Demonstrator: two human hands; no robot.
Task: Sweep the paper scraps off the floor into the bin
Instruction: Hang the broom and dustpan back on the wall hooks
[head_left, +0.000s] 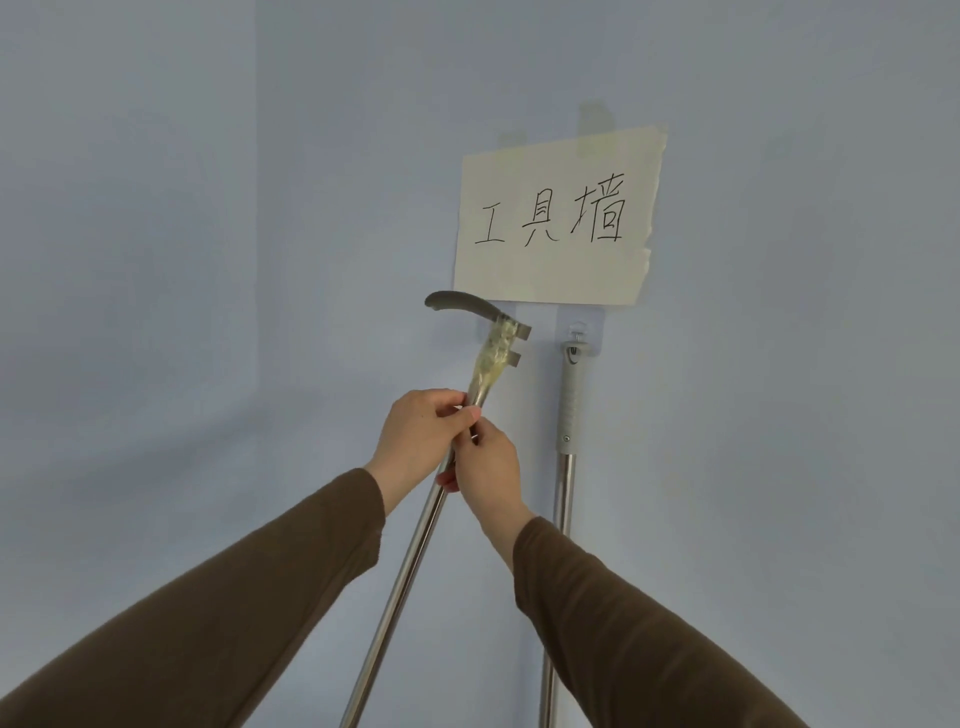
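A long shiny metal pole (400, 587) leans diagonally from bottom centre up toward the wall. Its top carries a curved grey handle (462, 305) bound on with clear tape. My left hand (418, 439) grips the pole just below the taped part. My right hand (485, 470) holds the same pole a little lower, touching the left hand. A second metal pole with a grey plastic grip (569, 405) hangs upright from a wall hook (577, 330) to the right. No scraps, floor or bin are in view, and the poles' lower ends are out of frame.
A white paper sign (558, 218) with handwritten characters is taped to the pale blue wall (208, 208) above both poles. A wall corner runs vertically at the left.
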